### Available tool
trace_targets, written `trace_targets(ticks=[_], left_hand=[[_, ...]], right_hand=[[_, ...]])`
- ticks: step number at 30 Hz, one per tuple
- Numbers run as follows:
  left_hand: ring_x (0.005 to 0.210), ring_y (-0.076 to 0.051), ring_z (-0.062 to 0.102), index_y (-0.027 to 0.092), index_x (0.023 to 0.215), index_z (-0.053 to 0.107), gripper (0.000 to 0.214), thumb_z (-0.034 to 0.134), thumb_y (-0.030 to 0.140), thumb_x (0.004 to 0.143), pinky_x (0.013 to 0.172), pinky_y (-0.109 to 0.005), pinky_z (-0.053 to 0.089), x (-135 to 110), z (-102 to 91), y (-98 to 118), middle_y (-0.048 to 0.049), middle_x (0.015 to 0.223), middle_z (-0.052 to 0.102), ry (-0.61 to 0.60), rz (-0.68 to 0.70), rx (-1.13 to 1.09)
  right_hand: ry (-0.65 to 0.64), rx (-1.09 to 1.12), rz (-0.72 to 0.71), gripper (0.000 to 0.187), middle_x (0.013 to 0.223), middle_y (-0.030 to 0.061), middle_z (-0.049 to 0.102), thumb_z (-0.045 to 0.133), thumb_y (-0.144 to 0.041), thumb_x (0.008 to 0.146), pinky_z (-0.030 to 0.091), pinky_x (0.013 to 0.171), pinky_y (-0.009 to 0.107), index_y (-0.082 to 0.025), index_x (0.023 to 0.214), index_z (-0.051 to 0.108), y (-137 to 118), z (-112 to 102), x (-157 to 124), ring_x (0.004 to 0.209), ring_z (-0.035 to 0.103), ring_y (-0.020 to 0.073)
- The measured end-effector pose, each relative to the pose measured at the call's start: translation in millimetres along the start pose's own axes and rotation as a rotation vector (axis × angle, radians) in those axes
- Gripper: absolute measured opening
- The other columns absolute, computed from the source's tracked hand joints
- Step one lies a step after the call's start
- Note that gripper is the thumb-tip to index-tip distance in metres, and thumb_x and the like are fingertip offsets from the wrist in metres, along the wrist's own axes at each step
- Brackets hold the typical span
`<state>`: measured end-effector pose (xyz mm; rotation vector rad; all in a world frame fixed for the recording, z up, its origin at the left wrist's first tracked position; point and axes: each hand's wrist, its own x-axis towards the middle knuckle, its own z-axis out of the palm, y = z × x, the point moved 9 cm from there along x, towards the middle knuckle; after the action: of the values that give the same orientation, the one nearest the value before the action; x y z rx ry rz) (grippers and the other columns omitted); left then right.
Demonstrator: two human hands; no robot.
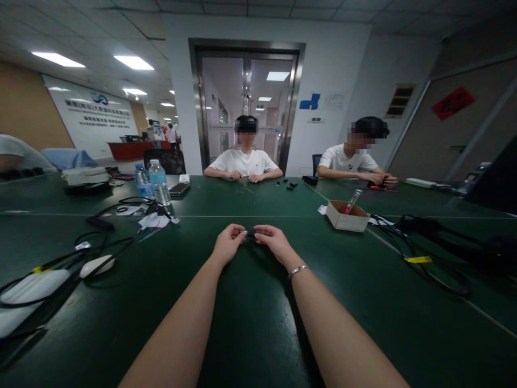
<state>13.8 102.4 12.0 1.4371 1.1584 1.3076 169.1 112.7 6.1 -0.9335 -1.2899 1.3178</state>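
Both my hands are raised just over the green table (258, 302), fingertips almost meeting. Thumb and fingers of my left hand (228, 245) pinch a tiny silver metal piece (244, 232). My right hand (276, 242), with a silver bracelet at the wrist, is closed on a small black piece (251, 234) right beside the metal. Whether the two pieces are joined I cannot tell, and the fingers cover most of both.
An open cardboard box (345, 220) with a clear tube in it stands at right, near black cables (428, 269). On the left are water bottles (159, 183), paper scraps (153, 221), cables and a white mouse (97, 266). Two people sit across, several small black pieces (291, 187) between them.
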Motion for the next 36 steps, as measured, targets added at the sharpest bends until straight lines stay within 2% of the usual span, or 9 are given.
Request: trace_targets(ticks=[8, 19, 29, 36], left_hand=[[0.069, -0.014, 0.062, 0.014, 0.088, 0.061, 0.013, 0.062, 0.025, 0.080, 0.066, -0.025, 0.049, -0.2, -0.7, 0.1, -0.0052, 0.076, 0.065, 0.013, -0.043, 0.030], [0.067, -0.014, 0.063, 0.013, 0.087, 0.062, 0.018, 0.059, 0.030, 0.082, 0.062, -0.025, 0.048, 1.1, -1.9, -2.9, -0.0056, 0.075, 0.067, 0.000, -0.062, 0.107], [0.061, -0.012, 0.061, 0.012, 0.081, 0.063, 0.022, 0.062, 0.034, 0.081, 0.057, -0.022, 0.046, 4.1, -3.3, -6.8, -0.0055, 0.068, 0.066, 0.037, -0.118, 0.072], [0.060, -0.012, 0.060, 0.013, 0.079, 0.062, 0.025, 0.060, 0.038, 0.081, 0.056, -0.023, 0.045, 5.0, -3.6, -9.0, -0.0043, 0.068, 0.066, 0.026, -0.100, 0.131]], right_hand=[[-0.027, 0.002, -0.037, 0.037, 0.092, 0.0072, 0.070, 0.074, -0.015, 0.061, 0.051, 0.078, 0.031, -0.015, 0.098, 0.069, -3.1, 0.5, 0.0, 0.084, 0.064, 0.0180], [-0.017, -0.027, -0.059, 0.037, 0.094, 0.0072, 0.071, 0.075, -0.016, 0.062, 0.051, 0.081, 0.032, -0.016, 0.098, 0.070, -7.2, 0.3, -2.6, 0.088, 0.064, 0.0187], [-0.023, -0.016, -0.051, 0.038, 0.092, 0.0069, 0.071, 0.077, -0.018, 0.059, 0.050, 0.086, 0.035, -0.016, 0.096, 0.070, -4.7, 1.7, -1.7, 0.088, 0.065, 0.0190], [-0.020, -0.033, -0.056, 0.037, 0.092, 0.0072, 0.071, 0.077, -0.018, 0.059, 0.048, 0.089, 0.036, -0.016, 0.094, 0.070, -8.3, 2.1, -3.5, 0.089, 0.065, 0.0195]])
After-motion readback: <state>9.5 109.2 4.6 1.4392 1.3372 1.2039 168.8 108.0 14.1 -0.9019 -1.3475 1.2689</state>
